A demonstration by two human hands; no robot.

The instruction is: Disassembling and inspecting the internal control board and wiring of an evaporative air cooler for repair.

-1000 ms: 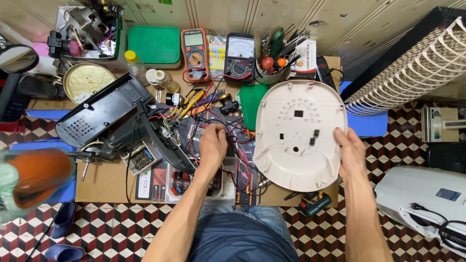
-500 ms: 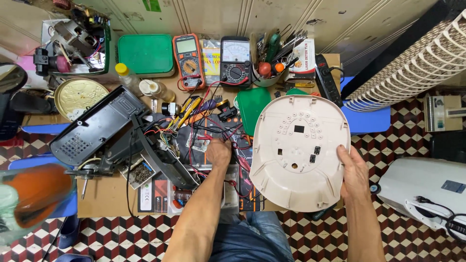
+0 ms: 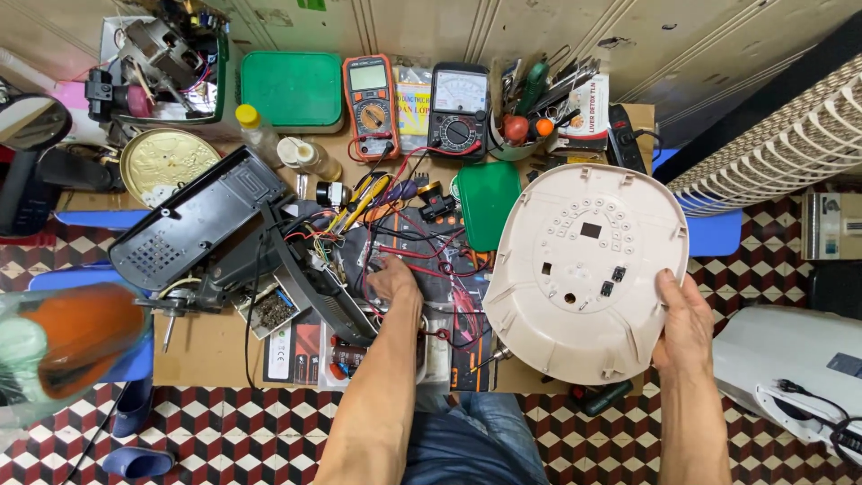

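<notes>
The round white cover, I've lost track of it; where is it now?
In the head view, the white cover is right of centre, gripped at its lower right edge by the right hand, beside the green lid.

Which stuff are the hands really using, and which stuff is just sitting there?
In use:
- round white plastic cover, held at its edge by the right hand
- tangle of red and black wires, where the left hand rests

Just lying about:
- orange multimeter
- black dial meter
- green lid
- gold tin
</notes>
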